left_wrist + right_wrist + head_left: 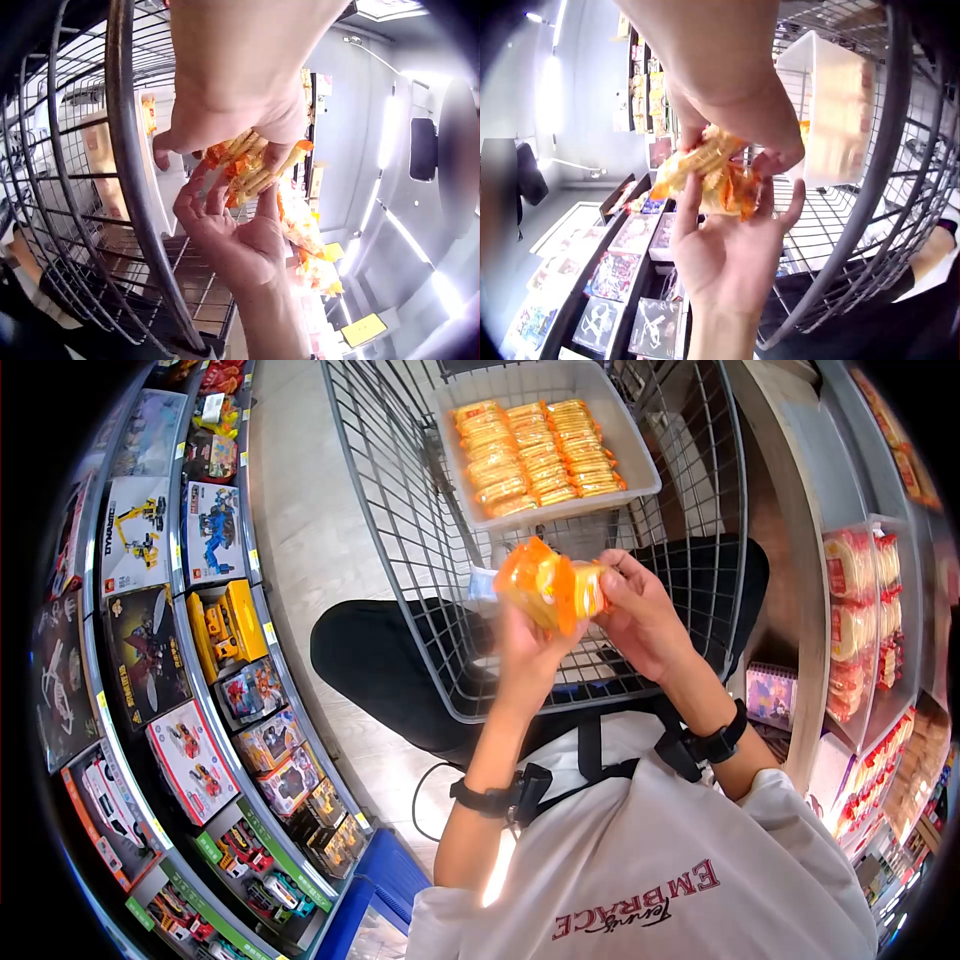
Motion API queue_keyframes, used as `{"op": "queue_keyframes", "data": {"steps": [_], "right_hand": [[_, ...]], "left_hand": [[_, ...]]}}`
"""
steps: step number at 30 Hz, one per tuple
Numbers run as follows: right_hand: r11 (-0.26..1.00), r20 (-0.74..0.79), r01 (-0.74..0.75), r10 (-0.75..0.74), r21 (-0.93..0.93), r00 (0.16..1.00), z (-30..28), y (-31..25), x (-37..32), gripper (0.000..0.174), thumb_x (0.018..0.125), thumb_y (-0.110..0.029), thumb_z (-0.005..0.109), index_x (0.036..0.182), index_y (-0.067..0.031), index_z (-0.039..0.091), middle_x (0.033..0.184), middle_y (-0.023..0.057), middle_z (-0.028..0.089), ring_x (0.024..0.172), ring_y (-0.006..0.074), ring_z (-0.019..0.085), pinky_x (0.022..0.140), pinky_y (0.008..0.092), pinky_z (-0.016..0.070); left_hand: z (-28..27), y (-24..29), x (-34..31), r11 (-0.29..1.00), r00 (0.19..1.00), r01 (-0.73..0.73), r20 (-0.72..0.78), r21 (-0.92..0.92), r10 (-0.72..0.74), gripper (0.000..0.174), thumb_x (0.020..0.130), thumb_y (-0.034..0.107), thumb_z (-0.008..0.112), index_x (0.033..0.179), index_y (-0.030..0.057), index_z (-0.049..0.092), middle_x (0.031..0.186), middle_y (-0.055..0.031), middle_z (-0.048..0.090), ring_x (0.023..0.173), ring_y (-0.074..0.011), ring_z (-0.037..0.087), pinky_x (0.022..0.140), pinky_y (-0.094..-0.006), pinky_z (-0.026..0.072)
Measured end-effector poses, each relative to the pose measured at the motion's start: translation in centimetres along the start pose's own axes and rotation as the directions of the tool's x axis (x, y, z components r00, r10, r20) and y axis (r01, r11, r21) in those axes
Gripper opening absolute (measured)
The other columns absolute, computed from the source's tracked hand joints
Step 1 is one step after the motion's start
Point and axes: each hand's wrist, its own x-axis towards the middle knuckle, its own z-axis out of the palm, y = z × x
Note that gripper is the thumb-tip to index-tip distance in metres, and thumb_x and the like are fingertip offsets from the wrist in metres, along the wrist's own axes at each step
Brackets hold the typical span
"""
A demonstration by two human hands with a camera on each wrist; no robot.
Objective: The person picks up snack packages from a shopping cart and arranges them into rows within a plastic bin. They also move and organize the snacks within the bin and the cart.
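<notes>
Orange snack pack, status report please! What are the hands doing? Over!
Left hand and right hand both grip the orange snack pack. Held over the wire cart, tub of similar packs beyond. Nothing blocking.

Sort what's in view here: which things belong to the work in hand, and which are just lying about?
In hand:
orange snack packet, gripped by the left hand and right hand
plastic tub holding rows of similar packets
wire cart carrying the tub

Lying about:
toy boxes on the shelves to one side
bagged goods on the opposite shelf
</notes>
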Motion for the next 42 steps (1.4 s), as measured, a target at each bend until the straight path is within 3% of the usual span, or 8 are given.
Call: {"op": "queue_keyframes", "data": {"steps": [15,18,21,25,28,30,33,42], "right_hand": [[0.979,0.269,0.008,0.048,-0.204,0.962,-2.2,-0.4,0.2,0.018,0.087,-0.014,0.069,0.095,-0.0057,0.055,0.107,0.0038,0.057,0.102,0.0115,0.056,0.086,0.0280,0.0495],[0.948,0.314,0.087,0.015,-0.306,0.949,-3.7,-0.1,1.2,0.020,0.084,-0.010,0.069,0.098,-0.0046,0.056,0.107,0.0033,0.057,0.102,0.0110,0.056,0.086,0.0279,0.0491],[0.907,0.336,0.156,-0.017,-0.392,0.942,-3.2,-0.7,1.8,0.018,0.084,-0.005,0.069,0.098,-0.0020,0.058,0.104,0.0028,0.060,0.098,0.0101,0.056,0.084,0.0260,0.0490],[0.845,0.364,0.013,0.217,-0.534,0.906,-1.4,-3.2,4.7,0.014,0.085,-0.006,0.071,0.095,0.0007,0.063,0.099,0.0018,0.065,0.086,0.0086,0.057,0.079,0.0256,0.0486],[0.685,0.162,0.020,0.144,-0.728,0.976,-1.5,-4.5,9.7,0.015,0.084,-0.009,0.070,0.094,0.0007,0.063,0.094,0.0071,0.067,0.084,0.0163,0.063,0.078,0.0310,0.0512],[0.018,0.282,0.308,-0.351,-0.951,0.893,-1.7,-4.1,14.6,0.023,0.078,-0.008,0.071,0.097,0.0005,0.063,0.090,0.0146,0.068,0.087,0.0215,0.067,0.081,0.0314,0.0516],[-0.244,0.256,0.207,-0.190,-0.947,0.948,-3.7,-1.2,21.0,0.029,0.068,-0.013,0.075,0.093,-0.0018,0.064,0.087,0.0188,0.067,0.084,0.0286,0.067,0.077,0.0341,0.0525],[-0.060,0.072,0.076,0.067,-0.995,0.995,-5.7,1.6,25.0,0.036,0.056,-0.015,0.082,0.085,-0.0049,0.065,0.083,0.0161,0.068,0.081,0.0318,0.068,0.070,0.0398,0.0535]], "left_hand": [[0.0,-0.9,0.9,0.965,0.999,-0.043,0.016,0.258,0.040,0.089,0.075,0.021,0.081,0.142,0.0032,0.025,0.130,-0.0115,0.042,0.120,-0.0229,0.046,0.102,-0.0362,0.0414],[0.0,0.2,1.4,0.514,0.945,-0.290,0.157,0.807,0.287,0.090,0.071,0.019,0.082,0.140,0.0003,0.027,0.128,-0.0191,0.042,0.120,-0.0305,0.047,0.104,-0.0412,0.0383],[0.3,1.1,1.0,0.813,0.990,-0.047,-0.079,0.581,0.113,0.088,0.070,0.016,0.082,0.138,-0.0014,0.030,0.124,-0.0199,0.044,0.119,-0.0323,0.048,0.105,-0.0411,0.0375],[-2.1,3.9,1.4,0.701,0.995,-0.068,-0.003,0.710,0.099,0.076,0.071,0.006,0.076,0.134,-0.0009,0.034,0.119,-0.0182,0.045,0.114,-0.0304,0.050,0.100,-0.0395,0.0401],[-2.1,7.6,2.2,0.470,0.988,-0.139,0.092,0.872,0.122,0.074,0.065,0.005,0.074,0.131,0.0001,0.040,0.116,-0.0192,0.048,0.110,-0.0342,0.052,0.097,-0.0395,0.0432],[-1.6,9.7,2.8,0.394,0.984,-0.175,0.147,0.902,0.101,0.078,0.063,0.005,0.074,0.133,0.0002,0.039,0.116,-0.0201,0.048,0.109,-0.0361,0.054,0.095,-0.0400,0.0448],[-0.7,11.8,3.0,0.289,0.967,-0.251,0.228,0.924,0.110,0.087,0.061,0.008,0.077,0.137,-0.0004,0.037,0.119,-0.0216,0.050,0.107,-0.0383,0.056,0.093,-0.0415,0.0479],[-2.7,13.0,4.3,0.180,0.971,-0.217,0.193,0.959,0.141,0.070,0.066,0.006,0.076,0.121,0.0031,0.034,0.117,-0.0231,0.054,0.103,-0.0369,0.063,0.090,-0.0399,0.0508]]}}
